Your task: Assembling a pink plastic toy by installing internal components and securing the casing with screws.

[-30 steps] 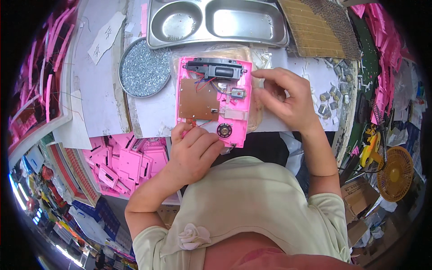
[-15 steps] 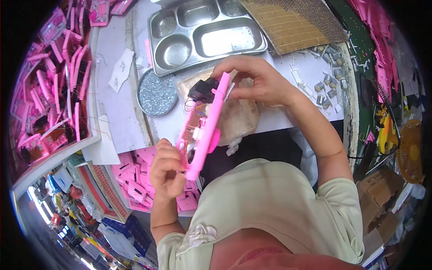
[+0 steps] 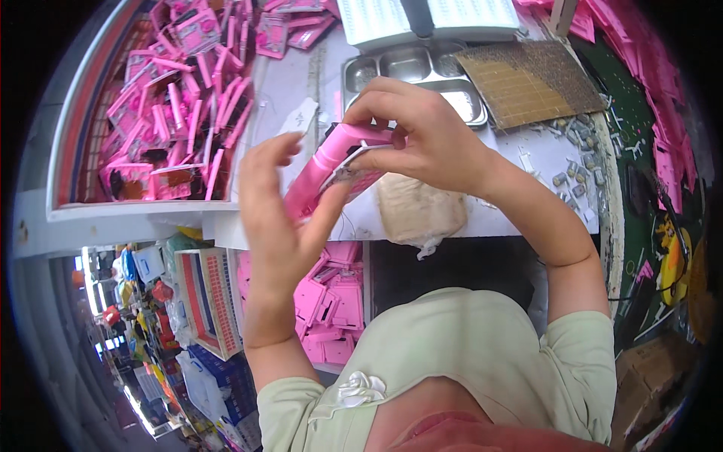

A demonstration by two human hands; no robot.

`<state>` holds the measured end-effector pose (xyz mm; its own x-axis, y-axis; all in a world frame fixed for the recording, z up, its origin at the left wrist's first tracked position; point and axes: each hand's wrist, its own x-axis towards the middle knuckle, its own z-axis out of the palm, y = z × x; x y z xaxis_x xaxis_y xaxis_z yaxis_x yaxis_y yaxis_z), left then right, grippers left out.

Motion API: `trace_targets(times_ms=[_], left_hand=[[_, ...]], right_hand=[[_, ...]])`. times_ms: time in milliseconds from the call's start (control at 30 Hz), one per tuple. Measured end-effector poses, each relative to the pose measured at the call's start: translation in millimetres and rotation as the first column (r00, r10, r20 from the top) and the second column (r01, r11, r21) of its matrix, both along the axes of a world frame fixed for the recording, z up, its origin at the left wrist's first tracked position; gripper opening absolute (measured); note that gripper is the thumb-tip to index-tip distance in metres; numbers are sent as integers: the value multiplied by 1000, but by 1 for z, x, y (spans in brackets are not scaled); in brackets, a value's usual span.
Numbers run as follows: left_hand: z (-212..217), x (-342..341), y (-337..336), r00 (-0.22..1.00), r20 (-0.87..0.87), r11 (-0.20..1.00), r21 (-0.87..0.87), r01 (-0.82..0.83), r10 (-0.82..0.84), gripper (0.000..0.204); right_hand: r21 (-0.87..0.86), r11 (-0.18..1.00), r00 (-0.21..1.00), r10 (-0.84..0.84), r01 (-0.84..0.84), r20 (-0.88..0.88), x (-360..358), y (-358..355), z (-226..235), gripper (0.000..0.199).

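Observation:
A pink plastic casing (image 3: 331, 154), tilted, hangs over the front part of the table. My right hand (image 3: 422, 135) pinches its upper right end between thumb and fingers, next to a thin white part. A black piece shows at the casing's top edge; its inside is turned away from view. At the casing's left end is my left hand (image 3: 275, 203), slightly blurred, with fingers and thumb spread apart. Its thumb reaches in front of the casing; whether it touches cannot be seen. Below the right hand, a cloudy plastic bag (image 3: 422, 207) lies on the table.
A crate (image 3: 68, 151) heaped with pink assemblies stands at left. Beyond my hands lie a steel compartment tray (image 3: 486, 113) and a brown board (image 3: 535, 83). Small metal motors (image 3: 580, 177) are scattered at right. More pink casings (image 3: 331, 301) fill a space below the table edge.
The view has shifted left. The casing has been turned from steep to more slanted, its outer face now toward me. My left hand has let go of its lower end and spread its fingers.

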<state>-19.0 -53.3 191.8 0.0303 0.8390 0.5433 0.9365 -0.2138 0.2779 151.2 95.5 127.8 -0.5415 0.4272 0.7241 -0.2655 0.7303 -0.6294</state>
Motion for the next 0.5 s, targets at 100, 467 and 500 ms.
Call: trace_targets(times_ms=[100,467,500], left_hand=[[0,11,7,999,50,999,36,11,-13,45],[-10,31,9,965,237,991,95,91,-112,34],[-8,34,8,970,222,992,92,85,-103,36]], right_hand=[[-86,996,999,-27,25,-20,-1,-12,16,31],[-155,957,969,248,-247,-11,39,5,22,24],[-124,964,972,235,-234,-10,39,4,22,23]])
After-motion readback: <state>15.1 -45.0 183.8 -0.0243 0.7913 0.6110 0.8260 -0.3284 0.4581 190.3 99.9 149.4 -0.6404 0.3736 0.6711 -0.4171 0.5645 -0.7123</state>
